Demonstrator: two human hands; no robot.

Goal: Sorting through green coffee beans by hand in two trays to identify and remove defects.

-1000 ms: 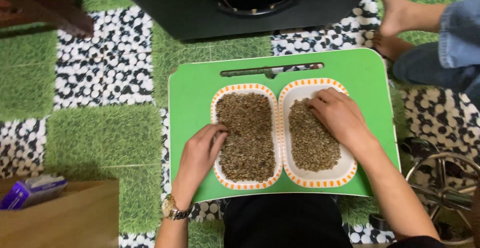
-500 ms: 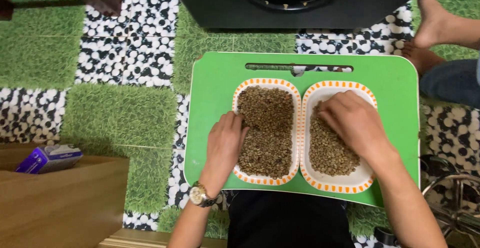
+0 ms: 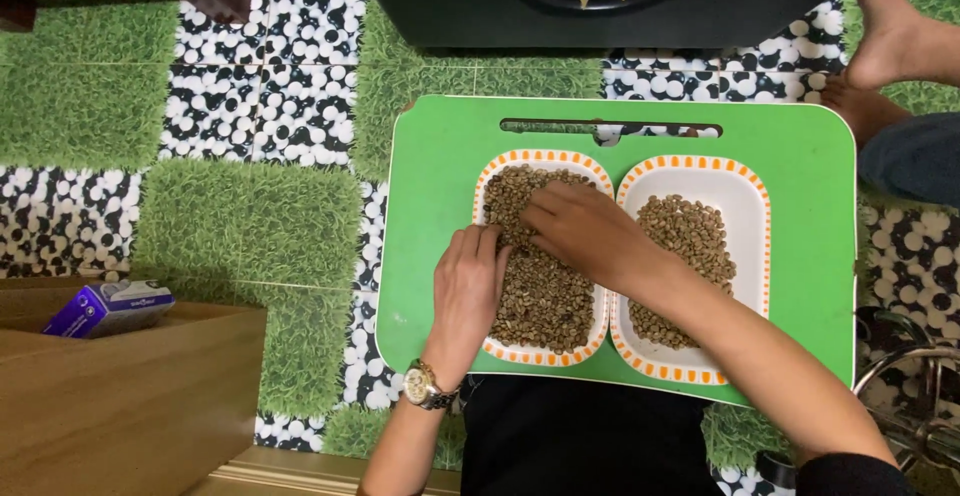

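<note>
Atop the green tray (image 3: 430, 206), both hands, the left (image 3: 468, 291) and right (image 3: 580, 231), rest loose-fingered on pebbly beans (image 3: 545, 301) in a rounded dish (image 3: 490, 181).

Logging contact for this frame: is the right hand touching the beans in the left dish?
Touching. The head view shows the right hand lying across the beans, fingertips resting on them.

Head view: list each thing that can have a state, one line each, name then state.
left dish: nearly full of beans, both hands in it
right dish: partly filled, white rim bare, no hand in it
green tray: flat, carrying both dishes side by side
left hand: palm down, fingers in the beans
right hand: reached across, fingertips in the beans
purple box: lying on its side on the wooden surface
</note>
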